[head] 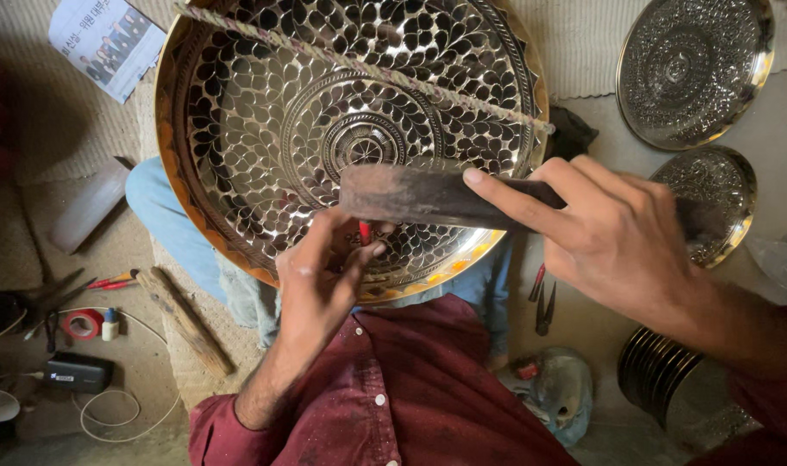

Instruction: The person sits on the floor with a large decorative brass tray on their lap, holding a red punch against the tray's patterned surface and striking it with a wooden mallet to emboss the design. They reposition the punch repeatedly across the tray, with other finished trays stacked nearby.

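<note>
A person sits on a dusty floor [600, 138] spread with woven matting, a large engraved brass tray [264, 112] propped on their lap. Three smaller engraved metal plates lie at right, plus a stack of plates [656, 371] cut off below. The left hand [320, 276] pinches a small red-tipped tool [365, 231], mostly hidden, against the tray; the right hand [617, 237] is closed around a dark flat bar [410, 197] just above it.

Tools [542, 298], plates [693, 65] crowding floor
</note>
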`<state>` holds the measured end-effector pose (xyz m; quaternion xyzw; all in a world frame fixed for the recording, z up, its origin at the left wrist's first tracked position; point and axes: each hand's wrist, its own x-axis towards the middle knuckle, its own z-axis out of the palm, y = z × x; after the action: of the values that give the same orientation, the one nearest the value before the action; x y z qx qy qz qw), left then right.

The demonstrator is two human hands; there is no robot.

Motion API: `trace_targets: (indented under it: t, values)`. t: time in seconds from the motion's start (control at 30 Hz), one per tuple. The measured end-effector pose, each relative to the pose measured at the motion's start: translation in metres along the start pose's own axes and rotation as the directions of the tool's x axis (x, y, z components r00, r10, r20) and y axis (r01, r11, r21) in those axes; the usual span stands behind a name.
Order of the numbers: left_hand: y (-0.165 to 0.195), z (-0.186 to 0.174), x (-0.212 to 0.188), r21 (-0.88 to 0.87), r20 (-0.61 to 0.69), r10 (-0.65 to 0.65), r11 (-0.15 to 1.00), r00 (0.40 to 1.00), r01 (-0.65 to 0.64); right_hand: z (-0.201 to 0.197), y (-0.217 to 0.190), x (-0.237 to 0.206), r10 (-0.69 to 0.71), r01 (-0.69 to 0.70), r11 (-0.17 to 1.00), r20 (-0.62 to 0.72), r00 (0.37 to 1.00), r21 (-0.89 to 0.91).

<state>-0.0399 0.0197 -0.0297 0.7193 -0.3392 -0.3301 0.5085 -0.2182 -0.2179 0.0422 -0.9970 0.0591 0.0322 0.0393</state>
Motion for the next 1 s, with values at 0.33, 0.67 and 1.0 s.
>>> trace_targets:
  t: [0.33,0.67,1.0]
  values:
    - [0.003,0.003,0.002,-0.033,-0.014,-0.011,0.999,1.0,0.011,0.009,-0.003,-0.002,0.16,-0.14,0.904,-0.017,0.987,0.404]
    - [-0.006,0.004,0.002,-0.016,-0.016,0.071,0.997,0.997,-0.071,0.011,-0.003,-0.002,0.161,-0.198,0.904,0.129,0.979,0.378]
    - [-0.002,-0.001,0.003,0.057,0.0,-0.012,0.998,1.0,0.012,0.014,-0.004,-0.003,0.153,-0.179,0.927,0.105,0.983,0.328]
